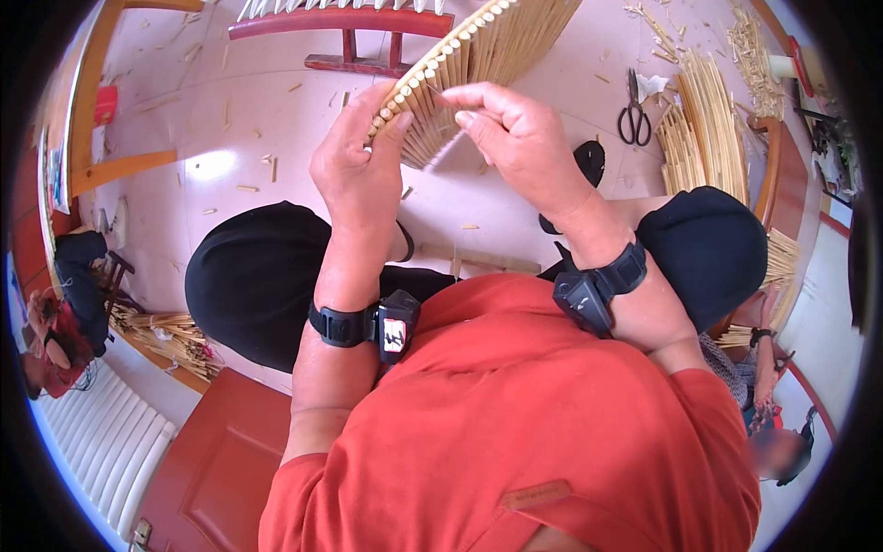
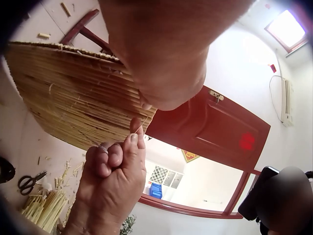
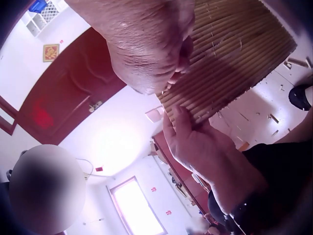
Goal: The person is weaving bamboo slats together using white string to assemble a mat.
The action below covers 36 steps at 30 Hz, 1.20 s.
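Note:
A mat of thin straw-coloured stalks [image 1: 515, 46], bound side by side, stands between the two hands in the head view. My left hand [image 1: 359, 161] grips its near end, thumb on one face and fingers behind. My right hand [image 1: 529, 138] is just right of that end, thumb and index finger close together. The left wrist view shows the right hand [image 2: 112, 181] pinching a thin thread [image 2: 142, 126] beside the mat [image 2: 73, 93], other fingers curled. In the right wrist view, the left thumb [image 3: 182, 122] lies on the mat [image 3: 230, 63]; the right hand [image 3: 146, 44] partly covers its corner.
Black scissors [image 1: 633, 124] lie on the floor near bundled stalks [image 1: 708, 129]. A red wooden stand [image 1: 349, 25] is beyond the mat. Stalk scraps litter the floor [image 1: 248, 138]. Other people sit at the left [image 1: 69, 322] and lower right [image 1: 759, 368].

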Tool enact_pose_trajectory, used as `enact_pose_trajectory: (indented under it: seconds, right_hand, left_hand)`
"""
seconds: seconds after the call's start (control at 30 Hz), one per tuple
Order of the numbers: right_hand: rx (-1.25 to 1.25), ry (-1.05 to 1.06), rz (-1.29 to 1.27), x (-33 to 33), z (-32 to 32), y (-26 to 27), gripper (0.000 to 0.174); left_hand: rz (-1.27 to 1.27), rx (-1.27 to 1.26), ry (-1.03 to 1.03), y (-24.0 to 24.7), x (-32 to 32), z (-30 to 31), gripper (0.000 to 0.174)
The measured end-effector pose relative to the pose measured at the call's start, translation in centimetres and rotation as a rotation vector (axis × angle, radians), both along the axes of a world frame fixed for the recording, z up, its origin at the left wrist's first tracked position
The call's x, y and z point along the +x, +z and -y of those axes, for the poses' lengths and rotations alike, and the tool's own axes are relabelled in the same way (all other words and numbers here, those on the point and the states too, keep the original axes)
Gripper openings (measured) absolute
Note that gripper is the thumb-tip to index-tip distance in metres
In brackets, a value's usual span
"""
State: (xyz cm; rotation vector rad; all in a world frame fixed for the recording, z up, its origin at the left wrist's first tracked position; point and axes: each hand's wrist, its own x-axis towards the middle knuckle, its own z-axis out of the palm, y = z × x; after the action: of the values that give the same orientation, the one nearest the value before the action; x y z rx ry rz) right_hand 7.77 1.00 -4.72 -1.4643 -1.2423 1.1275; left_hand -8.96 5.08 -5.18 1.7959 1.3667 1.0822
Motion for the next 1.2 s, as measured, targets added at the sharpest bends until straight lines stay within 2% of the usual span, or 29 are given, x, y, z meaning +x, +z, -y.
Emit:
enact_pose_trajectory:
  seconds: [0.03,0.1,0.27,0.33,0.9,1.2]
  right_hand:
    - [-0.07,0.032,-0.031,0.3,0.2,0.2,0.023]
    - [-0.055,0.018,-0.047,0.3,0.9,0.2,0.023]
    - [-0.124,0.0,-0.116,0.3,2.1,-0.1,0.023]
    - [-0.226,-0.033,-0.302,0.2,2.3,0.2,0.023]
    - [-0.147,-0.113,-0.18,-0.3,1.3,-0.1,0.019]
    - [-0.059,-0.131,-0.049,-0.5,0.7,-1.0,0.017]
  left_hand:
    - [0.009,0.0,0.003,0.0,0.1,0.0,0.026]
    - [-0.054,0.131,-0.044,0.0,0.2,0.1,0.026]
    - [-0.222,0.104,-0.115,0.7,0.4,0.5,0.024]
    - [-0.248,0.066,-0.124,0.5,0.6,0.8,0.024]
    - [-0.108,0.122,-0.07,-1.0,1.3,0.8,0.025]
    - [-0.14,0.1,-0.08,-0.7,1.4,0.7,0.025]
